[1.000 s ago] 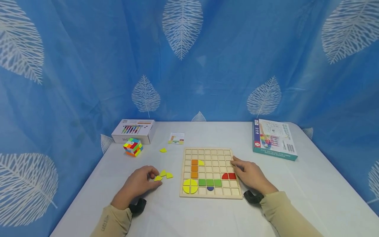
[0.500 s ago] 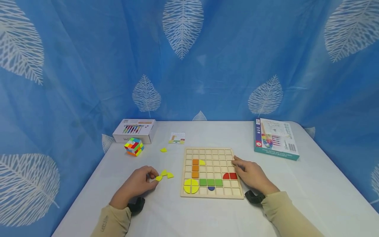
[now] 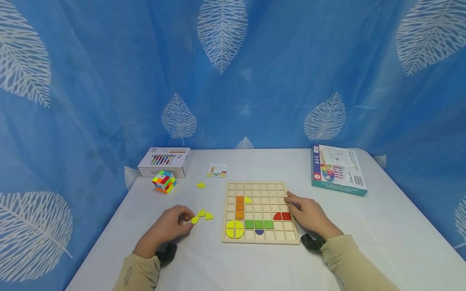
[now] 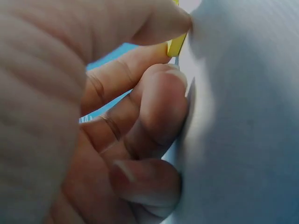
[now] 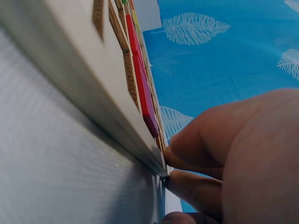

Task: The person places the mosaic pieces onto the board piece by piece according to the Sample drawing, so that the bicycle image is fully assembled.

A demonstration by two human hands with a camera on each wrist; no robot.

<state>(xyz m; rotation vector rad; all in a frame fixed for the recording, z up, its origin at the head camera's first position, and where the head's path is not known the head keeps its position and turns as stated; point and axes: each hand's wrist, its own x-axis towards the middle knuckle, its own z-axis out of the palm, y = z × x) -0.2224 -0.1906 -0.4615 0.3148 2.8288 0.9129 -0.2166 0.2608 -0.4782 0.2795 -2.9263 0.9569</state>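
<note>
My left hand (image 3: pixel 170 223) rests low over the table and pinches a yellow quarter-circle tile (image 3: pixel 195 220) between thumb and index finger. The tile's edge (image 4: pixel 174 45) shows in the left wrist view; the other fingers are curled. Two similar yellow tiles, one near (image 3: pixel 201 212) and one farther right (image 3: pixel 209 216), lie just beyond. On the right, my right hand (image 3: pixel 309 215) grips the edge of a wooden grid board (image 3: pixel 262 207), thumb and finger meeting at its rim (image 5: pixel 140 151). Orange, yellow, green, blue and red tiles (image 3: pixel 287 216) sit in the board's cells.
Another yellow tile (image 3: pixel 200 185) lies farther back, below a small pattern card (image 3: pixel 217 170). A puzzle cube (image 3: pixel 164 182) stands before a white box (image 3: pixel 164 161) at back left. A flat box (image 3: pixel 338 169) lies at back right, with a blue curtain (image 3: pixel 276 101) behind.
My left hand has drawn slightly left, and the pinched yellow tile has turned a little. My right hand stays at the board's edge, and the tiles on the board are unchanged.
</note>
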